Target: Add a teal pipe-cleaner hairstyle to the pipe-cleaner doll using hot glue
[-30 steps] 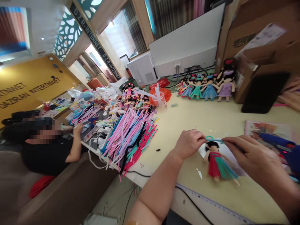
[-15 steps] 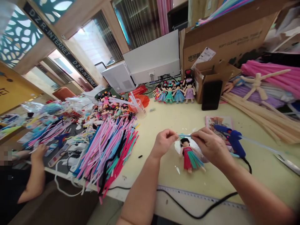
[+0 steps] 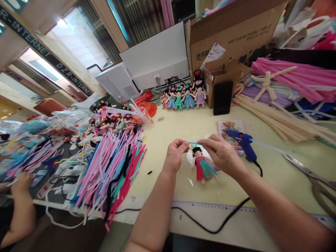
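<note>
Beyond the left hand and right hand, tabletop stretches to the doll row; nearer, a ruler follows its edge. Both hands pinch a blue strip; one doll lies between them, below it.

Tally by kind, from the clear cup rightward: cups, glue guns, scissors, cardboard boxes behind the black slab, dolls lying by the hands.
Cup: 1
Glue gun: 1
Scissors: 1 pair
Cardboard boxes: 2 (large box, small box)
Lying doll: 1
Total: 6
</note>
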`<state>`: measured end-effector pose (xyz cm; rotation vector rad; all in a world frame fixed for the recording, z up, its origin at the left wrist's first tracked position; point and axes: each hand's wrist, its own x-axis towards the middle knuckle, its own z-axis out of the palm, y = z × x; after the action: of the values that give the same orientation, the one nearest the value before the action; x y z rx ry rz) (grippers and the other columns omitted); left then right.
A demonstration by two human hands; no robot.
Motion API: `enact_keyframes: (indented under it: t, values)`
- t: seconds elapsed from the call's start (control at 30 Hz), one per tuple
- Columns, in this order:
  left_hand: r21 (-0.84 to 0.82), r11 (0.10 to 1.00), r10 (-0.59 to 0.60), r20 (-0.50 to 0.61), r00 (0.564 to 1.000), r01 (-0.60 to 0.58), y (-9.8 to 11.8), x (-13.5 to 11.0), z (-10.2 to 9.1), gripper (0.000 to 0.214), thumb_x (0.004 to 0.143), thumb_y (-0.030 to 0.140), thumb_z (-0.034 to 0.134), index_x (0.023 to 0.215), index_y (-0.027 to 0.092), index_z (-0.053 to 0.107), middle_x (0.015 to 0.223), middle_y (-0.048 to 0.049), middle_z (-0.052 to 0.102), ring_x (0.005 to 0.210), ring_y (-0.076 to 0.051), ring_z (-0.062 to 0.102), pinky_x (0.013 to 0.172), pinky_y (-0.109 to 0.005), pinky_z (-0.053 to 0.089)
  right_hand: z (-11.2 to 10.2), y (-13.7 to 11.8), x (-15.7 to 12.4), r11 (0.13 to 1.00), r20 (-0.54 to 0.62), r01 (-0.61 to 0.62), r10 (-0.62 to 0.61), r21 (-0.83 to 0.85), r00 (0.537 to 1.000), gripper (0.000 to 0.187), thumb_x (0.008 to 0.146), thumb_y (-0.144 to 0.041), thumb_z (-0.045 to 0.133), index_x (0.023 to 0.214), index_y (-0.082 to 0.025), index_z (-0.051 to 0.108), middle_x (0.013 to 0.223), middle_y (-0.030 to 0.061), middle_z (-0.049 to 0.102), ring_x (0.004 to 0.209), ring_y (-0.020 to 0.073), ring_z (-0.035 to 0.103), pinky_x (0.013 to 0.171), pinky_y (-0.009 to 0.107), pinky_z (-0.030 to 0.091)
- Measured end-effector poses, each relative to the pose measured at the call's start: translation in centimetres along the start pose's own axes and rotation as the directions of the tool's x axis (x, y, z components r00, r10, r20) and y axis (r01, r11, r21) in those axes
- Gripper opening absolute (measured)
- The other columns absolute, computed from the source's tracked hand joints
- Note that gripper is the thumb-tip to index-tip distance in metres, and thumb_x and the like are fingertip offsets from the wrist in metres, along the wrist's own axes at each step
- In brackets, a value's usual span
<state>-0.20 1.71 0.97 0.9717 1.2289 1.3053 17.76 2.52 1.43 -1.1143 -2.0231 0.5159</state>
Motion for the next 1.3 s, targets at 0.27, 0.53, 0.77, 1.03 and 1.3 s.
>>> enact_keyframes:
  t: [0.27,0.53,0.77,1.03,1.3]
  values:
    - [0.17,0.985,0.005,0.092,0.996,-0.021,1.1,-0.5,0.6,0.022,0.073,0.035,0.067,0.072,0.014,0.066,0.064,-0.0006,0.062,0.062,-0.009,0.052,0.064,-0.024,0.042,-0.3,0.4,0.1,0.998,-0.036,0.053,-0.052,0.019,0.998,0.027,0.093,-0.026,0.044,0.1,-0.023,0.07,0.088,0.0064,0.06,0.078,0.016,0.061,0.071,0.027,0.049]
    - [0.44,0.886,0.042,0.233,0.972,-0.144,2.7,0.4,0.2,0.027,0.079,0.04,0.06,0.079,0.015,0.07,0.073,-0.0032,0.065,0.071,-0.013,0.056,0.068,-0.025,0.043,-0.8,0.2,0.0,0.999,-0.008,0.019,-0.019,-0.048,1.0,0.027,0.092,-0.026,0.045,0.098,-0.023,0.072,0.09,0.006,0.06,0.077,0.0151,0.061,0.071,0.026,0.047]
    - [0.584,0.777,0.036,0.33,0.943,-0.234,2.0,0.1,0.3,0.022,0.079,0.037,0.06,0.074,0.016,0.063,0.07,0.001,0.058,0.067,-0.011,0.048,0.063,-0.024,0.037,-0.5,0.5,0.0,0.995,0.011,0.053,-0.052,-0.082,0.999,0.025,0.092,-0.026,0.048,0.095,-0.021,0.072,0.09,0.0067,0.059,0.08,0.0159,0.059,0.07,0.026,0.045]
    - [0.647,0.701,0.0,0.421,0.907,-0.3,1.6,-0.4,0.1,0.031,0.084,0.043,0.053,0.066,0.017,0.052,0.062,0.0043,0.044,0.061,-0.01,0.039,0.057,-0.023,0.03,-0.1,0.6,0.1,0.99,0.047,0.112,-0.109,-0.081,0.993,0.024,0.091,-0.025,0.048,0.082,-0.018,0.069,0.082,0.0057,0.058,0.079,0.0162,0.056,0.069,0.026,0.042]
    - [0.522,0.819,-0.066,0.494,0.867,-0.236,1.7,-0.2,-0.3,0.025,0.086,0.037,0.049,0.073,0.017,0.052,0.07,0.0015,0.051,0.067,-0.011,0.046,0.064,-0.024,0.038,0.1,0.7,0.0,0.992,0.042,0.102,-0.099,-0.069,0.994,0.022,0.092,-0.025,0.048,0.084,-0.017,0.068,0.082,0.0053,0.058,0.076,0.0147,0.056,0.069,0.025,0.042]
